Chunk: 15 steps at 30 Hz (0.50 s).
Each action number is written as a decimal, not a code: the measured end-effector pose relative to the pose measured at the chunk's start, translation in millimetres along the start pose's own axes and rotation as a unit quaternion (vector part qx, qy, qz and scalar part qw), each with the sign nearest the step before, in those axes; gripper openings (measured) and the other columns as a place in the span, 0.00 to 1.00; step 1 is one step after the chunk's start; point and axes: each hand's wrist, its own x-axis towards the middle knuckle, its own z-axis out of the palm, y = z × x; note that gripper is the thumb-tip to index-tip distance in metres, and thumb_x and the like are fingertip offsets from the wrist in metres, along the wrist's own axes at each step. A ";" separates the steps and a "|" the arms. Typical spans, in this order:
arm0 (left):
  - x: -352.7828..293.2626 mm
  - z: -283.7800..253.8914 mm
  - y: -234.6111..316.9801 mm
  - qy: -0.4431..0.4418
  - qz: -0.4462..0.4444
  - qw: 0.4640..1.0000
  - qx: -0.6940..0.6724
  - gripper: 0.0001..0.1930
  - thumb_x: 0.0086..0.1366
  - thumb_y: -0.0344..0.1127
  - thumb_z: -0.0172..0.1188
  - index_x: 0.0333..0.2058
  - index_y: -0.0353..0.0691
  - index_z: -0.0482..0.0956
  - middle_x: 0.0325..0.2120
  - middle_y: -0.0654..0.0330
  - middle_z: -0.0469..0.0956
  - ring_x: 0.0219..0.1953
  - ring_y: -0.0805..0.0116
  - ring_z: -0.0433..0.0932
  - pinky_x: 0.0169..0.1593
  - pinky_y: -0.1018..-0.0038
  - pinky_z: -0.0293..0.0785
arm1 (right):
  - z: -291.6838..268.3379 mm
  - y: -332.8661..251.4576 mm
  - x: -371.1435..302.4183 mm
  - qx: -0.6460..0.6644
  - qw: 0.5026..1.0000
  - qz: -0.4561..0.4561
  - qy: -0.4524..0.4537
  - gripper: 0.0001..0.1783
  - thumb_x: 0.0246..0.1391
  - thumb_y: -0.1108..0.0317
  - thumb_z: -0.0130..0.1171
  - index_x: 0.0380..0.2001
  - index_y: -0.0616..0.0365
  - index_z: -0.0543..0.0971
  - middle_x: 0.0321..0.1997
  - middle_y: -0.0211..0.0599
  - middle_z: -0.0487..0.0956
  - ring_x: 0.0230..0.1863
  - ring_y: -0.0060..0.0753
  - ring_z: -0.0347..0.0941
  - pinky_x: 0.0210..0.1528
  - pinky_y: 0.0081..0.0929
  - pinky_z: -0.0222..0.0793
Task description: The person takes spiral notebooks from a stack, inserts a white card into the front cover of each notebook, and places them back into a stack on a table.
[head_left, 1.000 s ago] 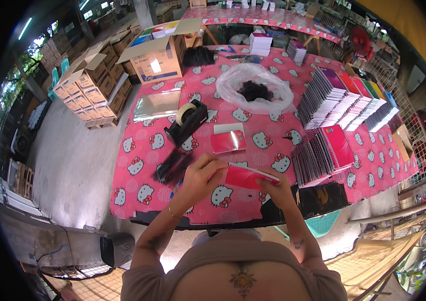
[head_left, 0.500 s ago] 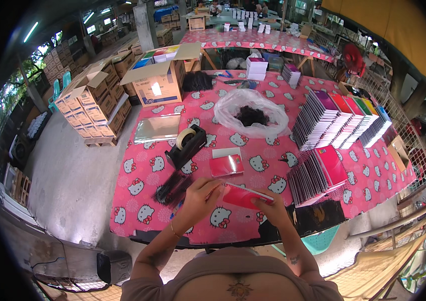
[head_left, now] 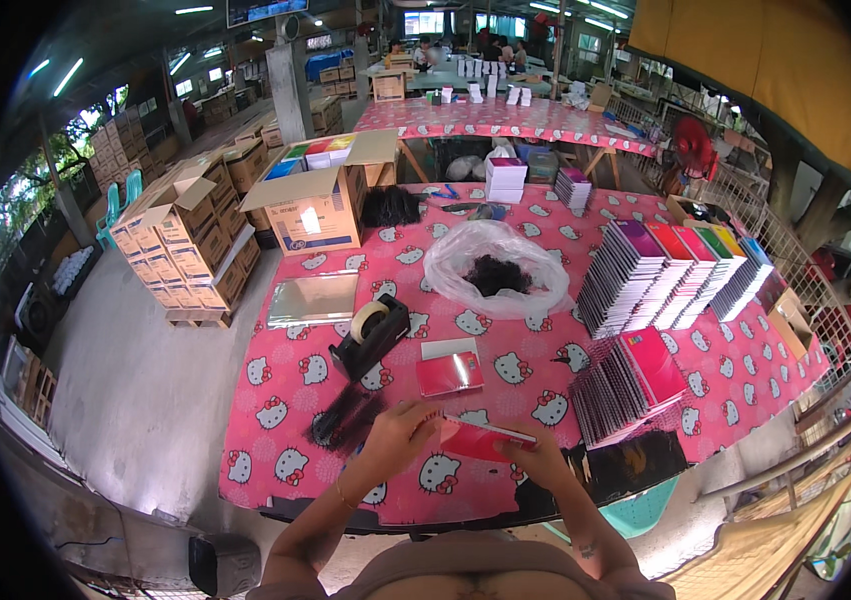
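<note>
Between my two hands, over the near part of the table, is a thin red notebook (head_left: 480, 440), tilted with its pale page edge up. My left hand (head_left: 403, 432) is closed, its thumb and fingertips pinched at the notebook's left end; any finer thing between them is too small to make out. On the right end, my right hand (head_left: 537, 458) grips the cover with the thumb on top. Just beyond lies another red notebook (head_left: 450, 374) with a white piece behind it. Left of that stands a black tape dispenser (head_left: 373, 335), near a tangle of black coils (head_left: 343, 420).
A stack of red spiral notebooks (head_left: 655, 368) stands at right, with several coloured stacks (head_left: 635, 265) behind it. An open plastic bag (head_left: 445, 265) holds dark coils. Clear sheets (head_left: 313, 300) and an open carton (head_left: 320, 212) are at left. The pink tablecloth (head_left: 275, 450) covers the table.
The view has tipped upward, so the table sits lower in the picture. Both hands keep hold of the red notebook, with little change in their grip.
</note>
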 end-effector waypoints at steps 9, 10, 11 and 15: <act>7.7 -4.6 -0.5 -0.188 0.051 0.979 0.062 0.14 0.61 0.33 0.67 0.45 0.42 0.79 0.33 0.57 0.79 0.31 0.57 0.81 0.34 0.67 0.77 | -24.5 5.1 -2.0 0.003 0.995 -0.060 -0.075 0.20 0.62 0.69 0.62 0.57 0.52 0.79 0.35 0.25 0.80 0.25 0.13 0.70 0.28 0.16 0.70; 8.0 -0.7 5.4 -0.162 0.051 0.984 0.048 0.12 0.62 0.35 0.66 0.44 0.42 0.79 0.33 0.58 0.79 0.30 0.57 0.81 0.33 0.66 0.77 | -28.4 3.1 -3.8 -0.002 0.995 -0.067 -0.073 0.19 0.62 0.69 0.62 0.57 0.52 0.79 0.36 0.26 0.81 0.26 0.14 0.71 0.29 0.17 0.71; 7.1 4.9 14.5 -0.136 0.050 0.989 0.033 0.11 0.63 0.38 0.66 0.42 0.43 0.80 0.32 0.59 0.80 0.30 0.58 0.82 0.33 0.66 0.77 | -32.8 0.7 -6.0 -0.008 0.995 -0.074 -0.071 0.19 0.62 0.70 0.62 0.56 0.52 0.80 0.36 0.26 0.81 0.27 0.15 0.72 0.30 0.17 0.71; 13.9 12.4 27.4 -0.116 0.090 0.988 0.043 0.10 0.64 0.40 0.64 0.41 0.44 0.81 0.29 0.60 0.82 0.29 0.60 0.83 0.31 0.68 0.76 | -49.3 -15.7 -14.4 -0.044 0.992 -0.069 -0.093 0.18 0.61 0.72 0.61 0.55 0.54 0.80 0.36 0.29 0.82 0.30 0.18 0.75 0.34 0.20 0.72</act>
